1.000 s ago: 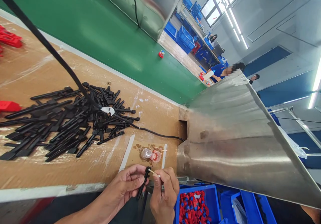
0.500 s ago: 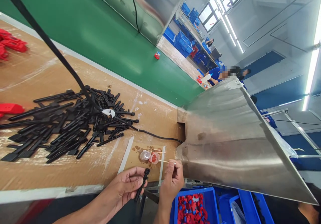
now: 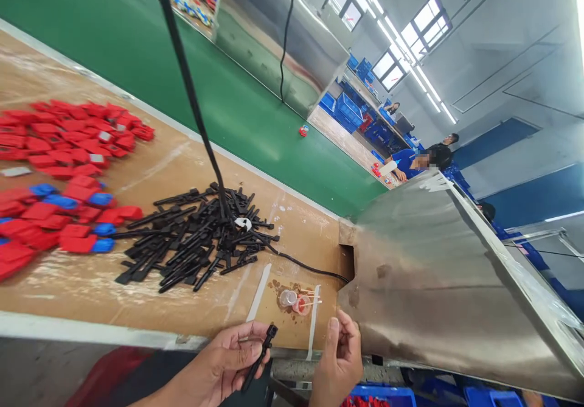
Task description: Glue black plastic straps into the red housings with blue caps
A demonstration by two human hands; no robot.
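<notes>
In the head view my left hand [image 3: 228,361] grips a slim black plastic part [image 3: 261,358] between thumb and fingers, its block-shaped end pointing up and away. My right hand [image 3: 340,358] is by the table edge, fingers loosely curled and thumb apart, with nothing visible in it. Just beyond it stands a small cup of red liquid [image 3: 301,307], a thin stick [image 3: 314,303] leaning out over its rim. A small clear cup [image 3: 287,298] touches it on the left. Similar black parts lie in a large pile [image 3: 191,243] on the cardboard-covered table [image 3: 292,224].
Red parts [image 3: 68,133] and red-and-blue parts [image 3: 73,212] are heaped at left. A black cable [image 3: 187,84] hangs across the pile. A metal panel [image 3: 424,279] rises at right. A green belt [image 3: 246,121] runs behind; a blue bin [image 3: 383,395] is below.
My right hand has let go of the thin stick, which now rests in the red cup, and has drawn away from it. The view has shifted left. My left hand still holds the black part.
</notes>
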